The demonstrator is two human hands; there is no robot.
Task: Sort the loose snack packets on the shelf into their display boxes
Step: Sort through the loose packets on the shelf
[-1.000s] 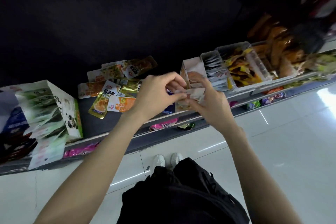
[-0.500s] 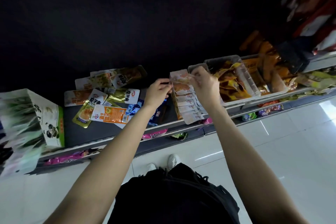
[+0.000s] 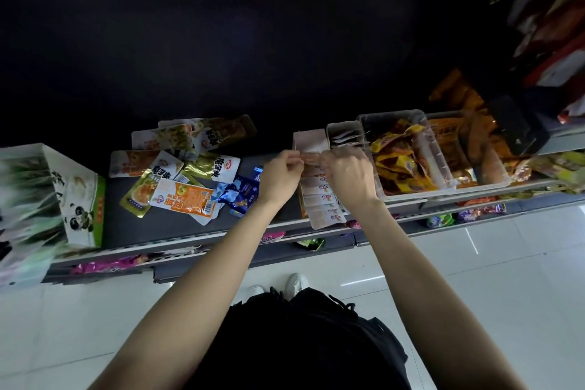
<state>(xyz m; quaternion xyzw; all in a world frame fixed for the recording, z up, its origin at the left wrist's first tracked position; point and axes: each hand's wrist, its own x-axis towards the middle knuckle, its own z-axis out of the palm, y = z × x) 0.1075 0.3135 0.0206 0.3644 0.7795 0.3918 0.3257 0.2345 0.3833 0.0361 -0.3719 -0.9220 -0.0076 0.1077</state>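
Shelf (image 3: 177,225) holds my display box (image 3: 319,199) of white packets. Both hands – left hand (image 3: 280,177), right hand (image 3: 346,176) – pinch one orange packet (image 3: 311,158) over its back row (keep it upright, slide straight down). Loose packets (image 3: 183,196) wait left; clear bin (image 3: 411,155) crowds right.

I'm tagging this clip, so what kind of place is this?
Most likely a shop aisle: a long shelf holding loose snack packets, clear bins of wrapped snacks, and a display box that both hands are filling.

loose packets (image 3: 186,180) — left of display box (image 3: 311,180)
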